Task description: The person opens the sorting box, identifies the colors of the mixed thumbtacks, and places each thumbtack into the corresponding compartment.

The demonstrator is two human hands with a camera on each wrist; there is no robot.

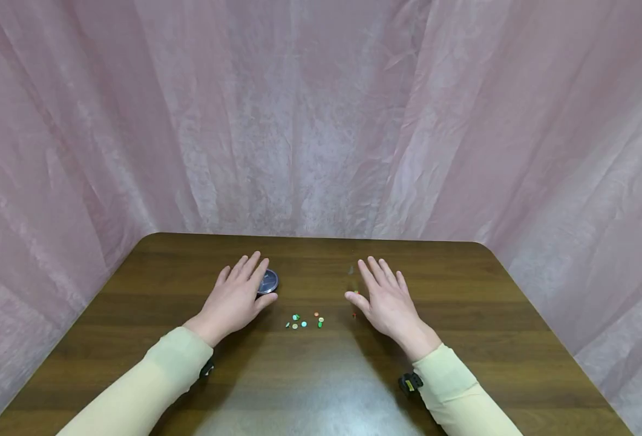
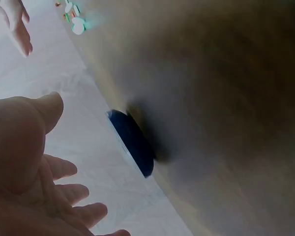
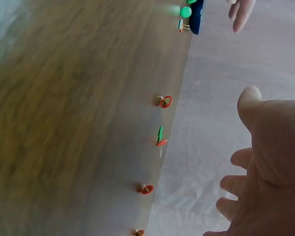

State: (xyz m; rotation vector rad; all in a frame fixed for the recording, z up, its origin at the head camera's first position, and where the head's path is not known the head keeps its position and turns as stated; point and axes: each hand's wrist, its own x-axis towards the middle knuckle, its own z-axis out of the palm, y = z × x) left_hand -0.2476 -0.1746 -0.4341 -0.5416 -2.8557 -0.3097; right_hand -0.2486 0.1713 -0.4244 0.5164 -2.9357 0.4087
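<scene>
My left hand (image 1: 233, 303) hovers palm down over the left of the table, fingers straight and thumb out, holding nothing. A small round dark-blue dish (image 1: 268, 282) sits just past its thumb and index finger, partly covered by the hand in the head view. Held at a similar height, my right hand (image 1: 390, 306) is also flat and bare. Several thumbtacks (image 1: 304, 324) in green, white and orange lie scattered between the hands. In the right wrist view, red tacks (image 3: 147, 189) stretch out in a line beside the right hand, one overlapping a green tack (image 3: 160, 133).
The brown wooden table (image 1: 310, 381) has rounded far corners. Behind it hangs a pink curtain (image 1: 321, 121). A small greyish bit (image 1: 351, 269) lies beyond the right thumb. A black wrist device (image 1: 410, 383) sits at the right cuff.
</scene>
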